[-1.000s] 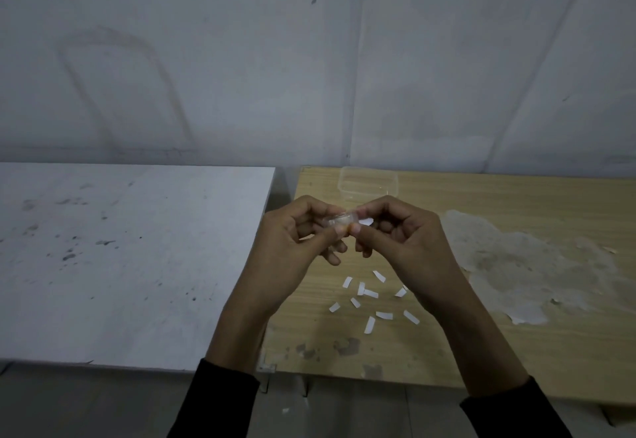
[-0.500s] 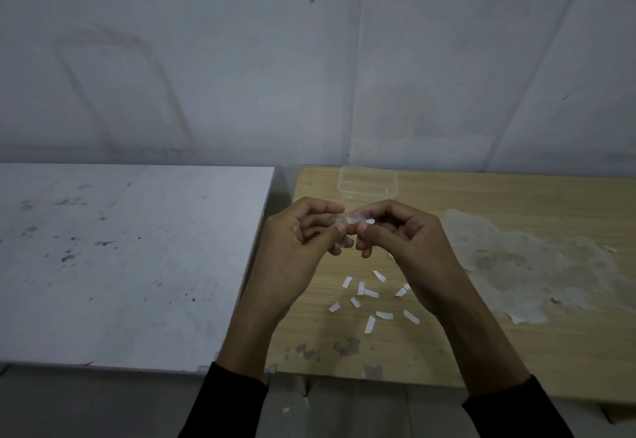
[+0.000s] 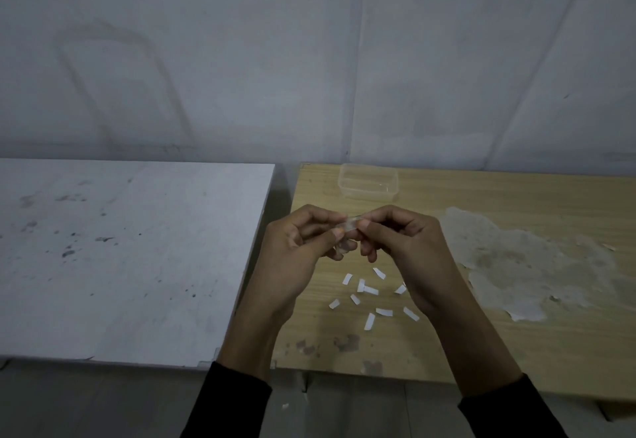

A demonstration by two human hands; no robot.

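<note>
Fingers (image 3: 321, 213) of the left hand (image 3: 292, 255), curled, pinch a small clear piece (image 3: 351, 223); the right hand (image 3: 413, 248) pinches its other end. It is held above the wooden table (image 3: 516, 344), with white strips (image 3: 370, 290) at its 6 o'clock and a clear container (image 3: 344, 181) at its 12 o'clock.

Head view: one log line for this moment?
left hand, right hand: pinch clear piece | white strips: on wooden table | clear tub: beyond

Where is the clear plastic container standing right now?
In the head view, the clear plastic container stands at the far left of the wooden table, close to the wall, just beyond the left hand and right hand, which pinch a small clear piece.
</note>
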